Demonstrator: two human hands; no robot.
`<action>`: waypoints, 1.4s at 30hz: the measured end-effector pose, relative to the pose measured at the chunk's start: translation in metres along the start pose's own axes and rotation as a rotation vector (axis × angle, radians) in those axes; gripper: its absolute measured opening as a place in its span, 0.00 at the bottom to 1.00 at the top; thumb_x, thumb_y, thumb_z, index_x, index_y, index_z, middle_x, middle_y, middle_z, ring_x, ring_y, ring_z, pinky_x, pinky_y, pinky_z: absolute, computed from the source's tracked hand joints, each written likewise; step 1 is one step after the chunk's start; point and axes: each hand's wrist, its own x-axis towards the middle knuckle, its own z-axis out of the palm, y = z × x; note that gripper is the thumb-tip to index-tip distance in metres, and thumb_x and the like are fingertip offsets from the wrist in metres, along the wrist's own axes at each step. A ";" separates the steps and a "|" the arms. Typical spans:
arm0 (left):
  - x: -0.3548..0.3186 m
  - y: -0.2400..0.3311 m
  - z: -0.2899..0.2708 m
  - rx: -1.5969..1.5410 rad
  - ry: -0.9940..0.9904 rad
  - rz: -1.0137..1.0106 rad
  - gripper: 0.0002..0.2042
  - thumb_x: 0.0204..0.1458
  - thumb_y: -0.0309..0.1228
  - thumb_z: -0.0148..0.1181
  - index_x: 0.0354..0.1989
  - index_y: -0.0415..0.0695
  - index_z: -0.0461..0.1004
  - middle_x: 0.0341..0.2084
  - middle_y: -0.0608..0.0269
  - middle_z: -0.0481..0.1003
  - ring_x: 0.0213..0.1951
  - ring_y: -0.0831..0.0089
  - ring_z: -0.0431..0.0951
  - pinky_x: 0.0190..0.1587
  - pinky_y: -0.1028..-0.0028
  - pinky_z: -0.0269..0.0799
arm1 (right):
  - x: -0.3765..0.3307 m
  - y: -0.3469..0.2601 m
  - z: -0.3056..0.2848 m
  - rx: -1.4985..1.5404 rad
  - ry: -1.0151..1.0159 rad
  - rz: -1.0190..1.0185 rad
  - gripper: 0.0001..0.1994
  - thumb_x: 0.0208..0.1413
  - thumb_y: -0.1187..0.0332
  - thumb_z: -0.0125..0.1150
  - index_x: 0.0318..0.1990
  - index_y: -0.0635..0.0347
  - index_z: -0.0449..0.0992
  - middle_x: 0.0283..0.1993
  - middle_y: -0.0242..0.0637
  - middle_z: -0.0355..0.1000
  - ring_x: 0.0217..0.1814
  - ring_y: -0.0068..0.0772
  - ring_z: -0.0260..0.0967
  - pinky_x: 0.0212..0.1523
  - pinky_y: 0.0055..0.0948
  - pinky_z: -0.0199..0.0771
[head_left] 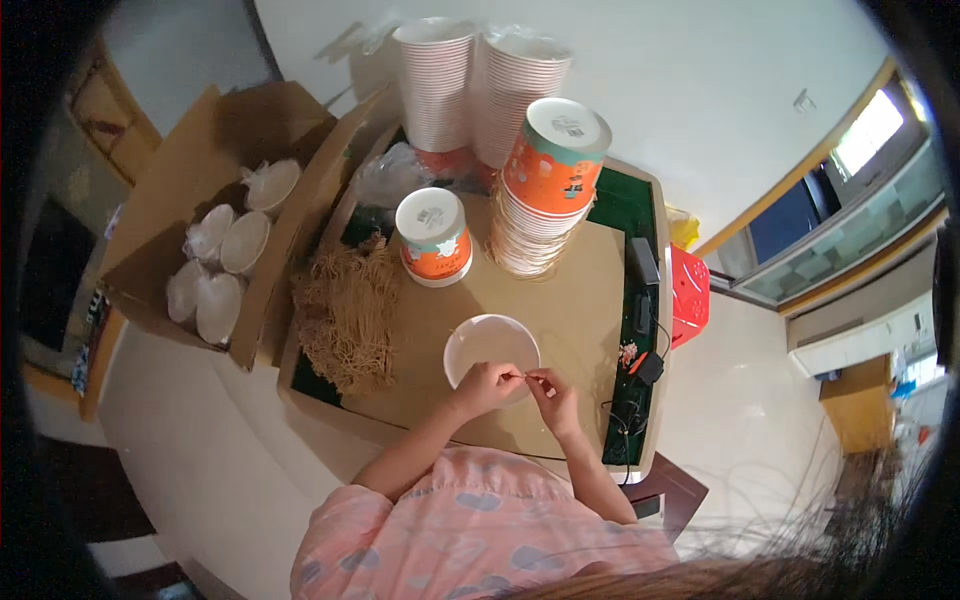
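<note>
My left hand [485, 388] and my right hand [556, 398] meet fingertip to fingertip over the near right rim of a white paper bucket [480, 338]. Both are closed in a pinch; a thin, small thing seems to run between them, too fine to name. The bucket stands mouth up on a brown board [425, 385]. Left of it lies a thick bundle of tan cords [350, 315]. Beyond it, an orange paper bucket [437, 245] rests upside down. To the right of that rises an upside-down stack of orange buckets [555, 165], with tan cords around its lower rims.
Two tall stacks of white-rimmed buckets [436, 95] stand against the wall. At the left, an open cardboard box [150, 265] holds several bagged stacks of white buckets [245, 243]. Black devices and cables [642, 312] line the table's green right edge, beside a red plastic stool [690, 295].
</note>
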 end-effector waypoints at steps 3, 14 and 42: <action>-0.002 0.004 -0.001 -0.068 -0.044 -0.061 0.06 0.47 0.29 0.56 0.25 0.39 0.73 0.15 0.62 0.72 0.18 0.76 0.70 0.24 0.76 0.66 | -0.004 0.002 -0.004 0.000 0.052 -0.191 0.06 0.45 0.78 0.60 0.33 0.61 0.74 0.31 0.38 0.70 0.29 0.29 0.68 0.28 0.23 0.69; -0.009 0.046 -0.009 -0.280 -0.107 -0.087 0.06 0.50 0.27 0.54 0.25 0.37 0.72 0.17 0.68 0.71 0.22 0.85 0.68 0.25 0.81 0.65 | -0.018 0.030 -0.018 -0.079 0.121 -0.170 0.07 0.43 0.80 0.60 0.31 0.61 0.73 0.32 0.40 0.68 0.31 0.34 0.70 0.30 0.27 0.70; 0.031 -0.159 -0.031 -0.226 -0.125 -0.600 0.07 0.47 0.27 0.52 0.19 0.40 0.69 0.11 0.63 0.68 0.13 0.72 0.68 0.15 0.68 0.64 | 0.084 0.133 -0.043 0.272 -0.474 0.699 0.11 0.48 0.65 0.58 0.34 0.63 0.76 0.23 0.33 0.71 0.18 0.26 0.66 0.18 0.26 0.69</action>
